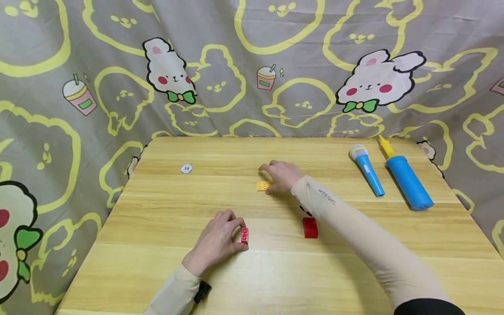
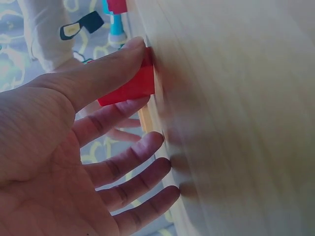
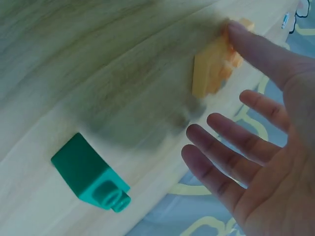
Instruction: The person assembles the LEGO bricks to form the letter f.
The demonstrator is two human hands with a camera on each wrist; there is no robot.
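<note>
My left hand (image 1: 218,240) pinches a red toy building brick (image 1: 245,235) between thumb and index finger, low over the wooden table. In the left wrist view the same brick (image 2: 130,88) shows between those two fingertips, the other fingers spread. My right hand (image 1: 282,176) reaches over a yellow studded brick (image 1: 262,186); its thumb tip overlaps the brick's edge and its fingers are stretched apart. A green brick (image 3: 88,172) lies near this hand in the right wrist view, hidden in the head view. Another red brick (image 1: 310,228) lies under the right forearm's near side.
A round chip marked 10 (image 1: 187,168) lies at the back left of the table (image 1: 138,227). Toward the back right are a blue toy microphone (image 1: 368,170) and a blue pump with a yellow nozzle (image 1: 409,183). A patterned curtain (image 1: 244,26) hangs behind the table.
</note>
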